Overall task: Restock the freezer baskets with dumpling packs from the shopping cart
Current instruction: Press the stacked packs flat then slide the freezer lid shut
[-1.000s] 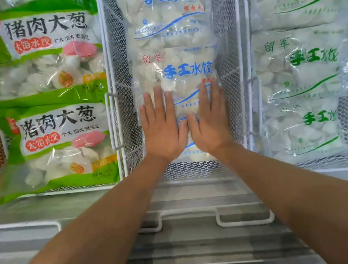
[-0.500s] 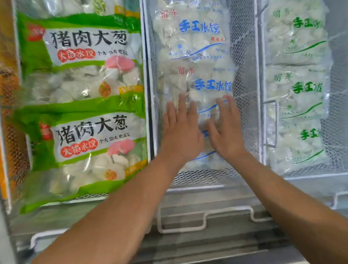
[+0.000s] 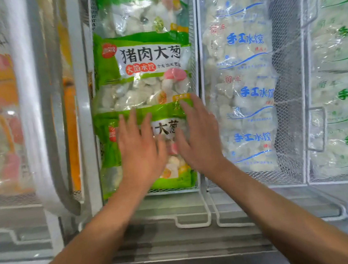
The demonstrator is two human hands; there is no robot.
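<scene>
Green dumpling pack (image 3: 150, 183) | left hand (image 3: 140, 150), right hand (image 3: 199, 137) | fingers spread flat on it

Both hands flat on nearest pork-scallion pack (image 3: 169, 130) in its basket (image 3: 205, 195): left hand (image 3: 140, 154) left of right hand (image 3: 199, 137). Handmade-dumpling packs (image 3: 244, 94) in basket to the right.

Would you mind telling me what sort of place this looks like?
Most likely a shop's chest freezer: white wire mesh baskets sit side by side, stacked with green dumpling packs and clear blue-lettered dumpling packs.
</scene>
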